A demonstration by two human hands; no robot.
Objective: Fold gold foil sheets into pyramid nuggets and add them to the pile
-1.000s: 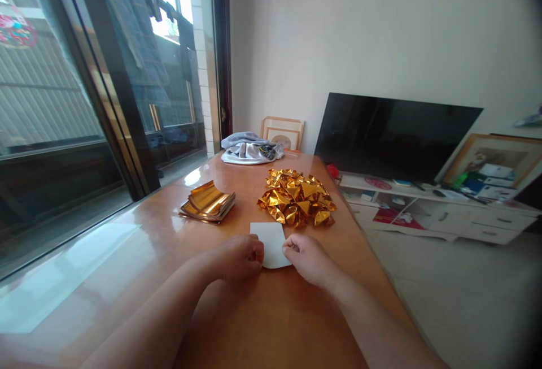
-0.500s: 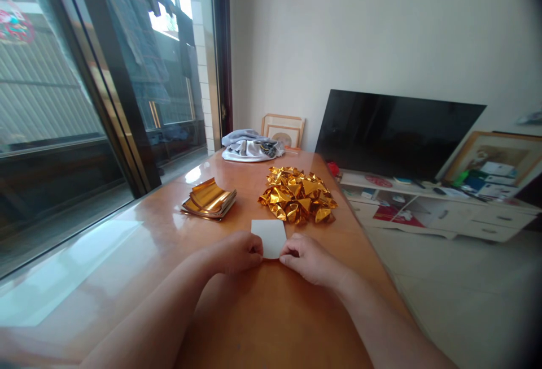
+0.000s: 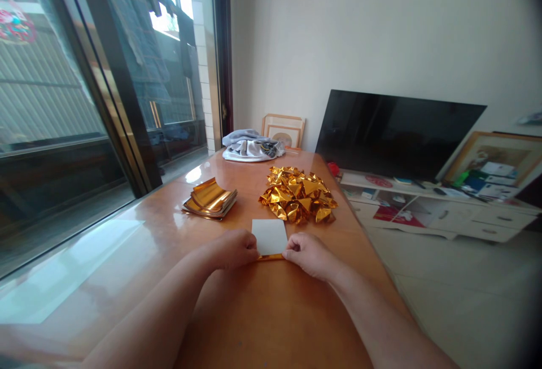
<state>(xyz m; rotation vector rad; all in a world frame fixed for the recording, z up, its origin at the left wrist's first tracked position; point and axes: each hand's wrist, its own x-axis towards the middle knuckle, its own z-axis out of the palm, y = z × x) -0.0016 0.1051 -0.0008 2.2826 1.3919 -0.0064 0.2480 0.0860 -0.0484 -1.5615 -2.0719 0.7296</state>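
A sheet of gold foil paper (image 3: 270,237) lies white side up on the table, with a narrow gold strip folded over along its near edge. My left hand (image 3: 237,248) pinches the near left corner. At the near right corner, my right hand (image 3: 307,254) is closed on the same sheet, thumb and fingers together. Just beyond it sits a heap of folded gold paper pieces (image 3: 298,194). To the left is a stack of gold foil sheets (image 3: 210,198), the top ones curling up.
The glossy wooden table (image 3: 271,318) stretches away from me. Bundled cloth (image 3: 252,147) lies at its far end, near leaning frames (image 3: 283,127). Right of the table stands a low white cabinet (image 3: 444,213) below a large black television (image 3: 398,134). Glass sliding doors (image 3: 105,86) run along the left.
The near edge of the sheet has been turned up, so a thin gold strip now shows between my hands. Both hands have shifted only slightly.
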